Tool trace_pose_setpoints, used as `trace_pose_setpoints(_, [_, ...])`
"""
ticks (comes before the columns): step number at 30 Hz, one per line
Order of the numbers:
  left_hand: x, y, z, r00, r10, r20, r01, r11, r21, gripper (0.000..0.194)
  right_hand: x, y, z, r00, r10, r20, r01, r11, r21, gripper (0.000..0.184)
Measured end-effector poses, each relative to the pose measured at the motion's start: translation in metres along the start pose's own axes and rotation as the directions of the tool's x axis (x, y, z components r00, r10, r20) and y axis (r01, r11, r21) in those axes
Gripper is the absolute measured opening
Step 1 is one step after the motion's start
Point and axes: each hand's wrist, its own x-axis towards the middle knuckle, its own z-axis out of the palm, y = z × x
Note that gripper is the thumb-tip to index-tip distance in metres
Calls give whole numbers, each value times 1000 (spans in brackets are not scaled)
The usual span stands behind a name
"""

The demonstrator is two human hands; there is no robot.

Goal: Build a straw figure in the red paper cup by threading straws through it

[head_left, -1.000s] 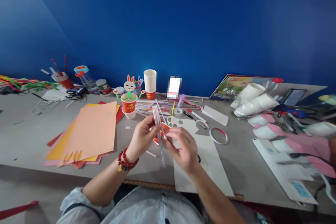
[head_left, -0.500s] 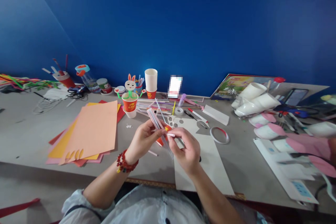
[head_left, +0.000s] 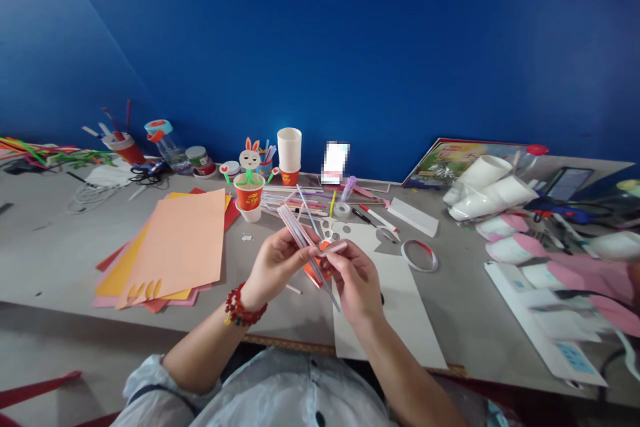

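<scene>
My left hand [head_left: 280,263] is closed around a bundle of pale, translucent drinking straws [head_left: 295,227], which slants from upper left to lower right. My right hand [head_left: 357,280] pinches a short pale pink strip [head_left: 334,249] between thumb and fingers, right against the bundle. Whether this strip is joined to the straws is hard to make out. Partly hidden behind both hands, a red-orange paper cup [head_left: 326,269] lies on the table. White paper [head_left: 395,313] with cut-out holes lies under and beyond my right hand.
Coloured paper sheets [head_left: 175,240] are stacked at left. A rabbit figure [head_left: 249,160] stands in a red cup [head_left: 249,195]. Behind are upright white cups [head_left: 289,150], a phone [head_left: 335,163], loose straws and pens. A tape roll [head_left: 419,256] and a power strip [head_left: 545,327] lie at right.
The short strip in my right fingers now shows longer and pinker, tilted up to the right. My right hand has turned slightly; my left hand keeps the straw bundle.
</scene>
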Motion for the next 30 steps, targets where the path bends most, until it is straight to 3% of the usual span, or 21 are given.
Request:
trace_pose_setpoints(2, [0, -1, -1, 1000, -8, 2, 8, 1000, -20, 16, -1, 1, 0, 1000, -24, -5, 24, 1000, 3, 12])
trace_pose_setpoints(8, [2, -1, -2, 996, -81, 28, 82, 995, -52, 18, -4, -2, -7, 986, -157, 54, 165, 958, -234, 12])
trace_pose_setpoints(12, [2, -3, -1, 992, -124, 31, 126, 987, -97, 20, -3, 0, -8, 970, -234, 60, 241, 925, -294, 13])
trace_pose_setpoints(17, [1, -1, -5, 986, -137, 92, 149, 980, -134, 20, -1, 1, -4, 998, 40, 55, -40, 999, 2, 18])
trace_pose_setpoints(20, [1, 2, -10, 973, -163, 163, 178, 980, -85, 19, -1, -3, -5, 984, 138, 116, -143, 989, 35, 19])
trace_pose_setpoints(22, [2, 3, -12, 972, -167, 167, 182, 980, -77, 20, -2, -5, -6, 987, 83, 137, -78, 996, -43, 16])
trace_pose_setpoints(25, [3, 3, -10, 975, -190, 116, 202, 973, -110, 21, -5, -8, -8, 984, -116, 133, 142, 968, -205, 11])
trace_pose_setpoints(30, [2, 2, -6, 958, -265, 113, 277, 955, -103, 22, -6, -11, -11, 902, -371, 220, 431, 786, -443, 4])
